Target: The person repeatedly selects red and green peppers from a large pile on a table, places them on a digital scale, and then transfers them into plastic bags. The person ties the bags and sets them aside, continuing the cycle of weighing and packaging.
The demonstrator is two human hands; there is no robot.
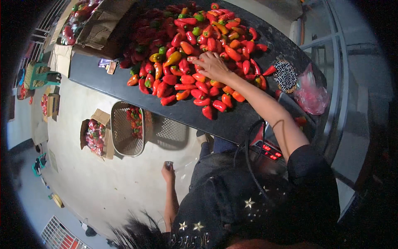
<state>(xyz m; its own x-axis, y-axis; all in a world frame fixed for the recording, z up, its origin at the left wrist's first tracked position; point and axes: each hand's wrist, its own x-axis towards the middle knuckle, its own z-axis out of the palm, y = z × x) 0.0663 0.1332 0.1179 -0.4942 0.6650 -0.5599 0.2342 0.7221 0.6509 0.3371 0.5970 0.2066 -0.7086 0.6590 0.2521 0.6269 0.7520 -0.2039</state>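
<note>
A dark, matte surface (93,74) slants from the upper left toward the lower right of the frame, above a pale, smooth floor (74,166). Glossy, tapered peppers (203,87), mostly red with some orange, yellow and green, heap across its upper middle. On the floor at centre left stand an oval basket (119,137) with perforated walls and a cardboard box (108,145) of plastic-wrapped peppers. At right on the surface lie a round, black-and-white patterned pad (285,76) and a crumpled, translucent pink bag (311,94).

The right hand (212,66) reaches palm down onto the heap at upper centre, its fingers slightly spread and bent; I cannot tell whether they grip a pepper. The left hand (168,172) hangs at lower centre, fingers curled by a small dark patch, too small to tell whether anything is held.

The peppers' long axes point in mixed directions. A yellow-orange pepper (173,59) left of the right hand slants from lower left to upper right.
</note>
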